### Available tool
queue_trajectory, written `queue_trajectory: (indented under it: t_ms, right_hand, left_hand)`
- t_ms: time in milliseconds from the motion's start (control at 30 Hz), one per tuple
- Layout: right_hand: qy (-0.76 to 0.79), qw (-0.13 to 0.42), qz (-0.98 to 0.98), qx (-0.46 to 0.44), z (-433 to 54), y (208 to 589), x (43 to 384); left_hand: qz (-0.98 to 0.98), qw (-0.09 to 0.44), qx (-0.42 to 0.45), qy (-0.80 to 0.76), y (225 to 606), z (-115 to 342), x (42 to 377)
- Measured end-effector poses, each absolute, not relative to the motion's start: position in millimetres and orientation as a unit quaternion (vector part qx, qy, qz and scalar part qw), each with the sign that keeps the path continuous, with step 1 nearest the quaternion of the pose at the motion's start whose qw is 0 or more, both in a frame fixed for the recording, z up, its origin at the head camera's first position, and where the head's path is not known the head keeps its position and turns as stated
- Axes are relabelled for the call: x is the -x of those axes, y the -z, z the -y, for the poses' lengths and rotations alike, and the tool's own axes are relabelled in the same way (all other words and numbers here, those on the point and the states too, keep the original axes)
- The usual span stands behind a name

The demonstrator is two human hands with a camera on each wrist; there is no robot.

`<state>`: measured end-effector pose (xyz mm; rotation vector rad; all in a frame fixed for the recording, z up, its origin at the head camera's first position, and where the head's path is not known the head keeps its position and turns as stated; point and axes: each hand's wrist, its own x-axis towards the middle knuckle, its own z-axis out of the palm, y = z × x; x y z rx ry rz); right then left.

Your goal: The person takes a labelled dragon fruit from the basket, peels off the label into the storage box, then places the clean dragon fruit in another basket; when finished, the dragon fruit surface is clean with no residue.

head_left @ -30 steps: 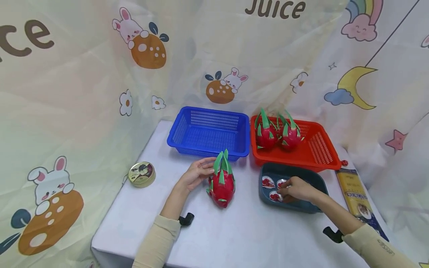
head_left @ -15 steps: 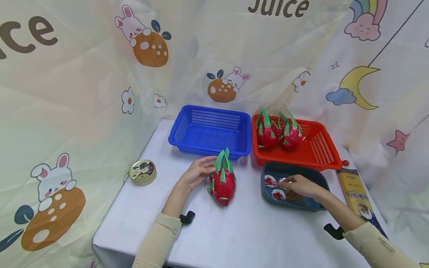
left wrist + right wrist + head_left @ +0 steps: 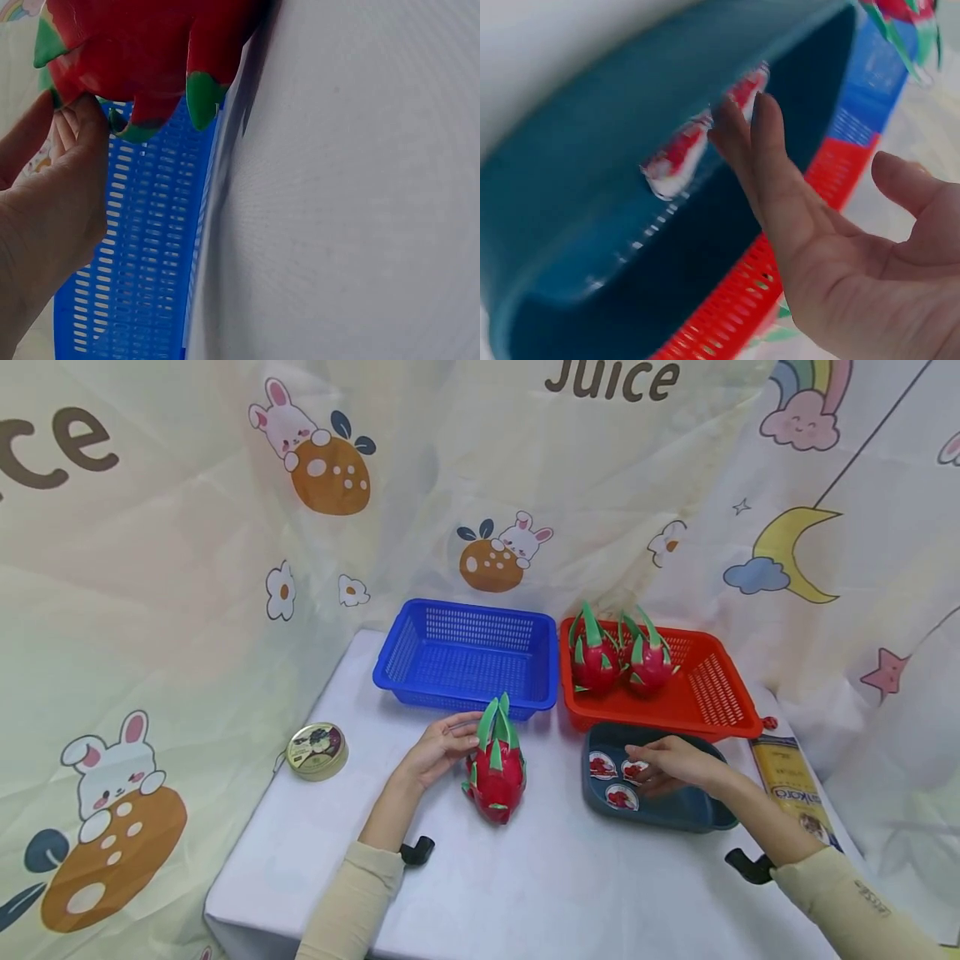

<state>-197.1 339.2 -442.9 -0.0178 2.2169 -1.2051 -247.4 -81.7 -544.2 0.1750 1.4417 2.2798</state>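
Observation:
A red dragon fruit [image 3: 497,781] with green leaves lies on the white table, its leaves toward the blue basket. My left hand [image 3: 442,748] holds it at its left side near the leaves; in the left wrist view, the thumb and fingers of that hand [image 3: 56,187] meet at a green-tipped scale on the fruit [image 3: 142,52]. My right hand [image 3: 678,764] hovers over the dark teal tray [image 3: 693,818], fingers extended and thumb apart in the right wrist view. Round stickers with red fruit pictures [image 3: 622,797] lie in the tray; the hand's fingertips are close to one sticker [image 3: 676,159].
Behind the fruit stands a blue basket [image 3: 465,702]. To its right, a red basket [image 3: 720,693] holds two dragon fruits [image 3: 596,667]. A round tin [image 3: 317,752] sits at the left edge. A yellow and blue packet [image 3: 791,785] lies at the right edge.
My right hand has drawn back slightly to the right and away from the stickers, and its fingers have straightened. My left hand and the dragon fruit have stayed in place.

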Motion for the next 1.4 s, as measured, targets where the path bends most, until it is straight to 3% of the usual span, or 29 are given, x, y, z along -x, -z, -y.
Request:
queue_trajectory:
  t_ms: [400,833,1400]
  right_hand:
    - [0.475,0.317,-0.817,0.082,-319.3,395.5,225.1]
    - [0.493,0.347,-0.789,0.120,-244.0,379.3,253.3]
    - [0.527,0.344,-0.772,0.084,-178.2,426.4,273.7]
  left_hand:
    - [-0.515,0.214,-0.069,-0.827,546.1,82.1,247.4]
    - [-0.510,0.223,-0.067,-0.828,545.3,84.5,247.8]
    - [-0.522,0.220,-0.072,-0.821,545.9,84.3,248.3]
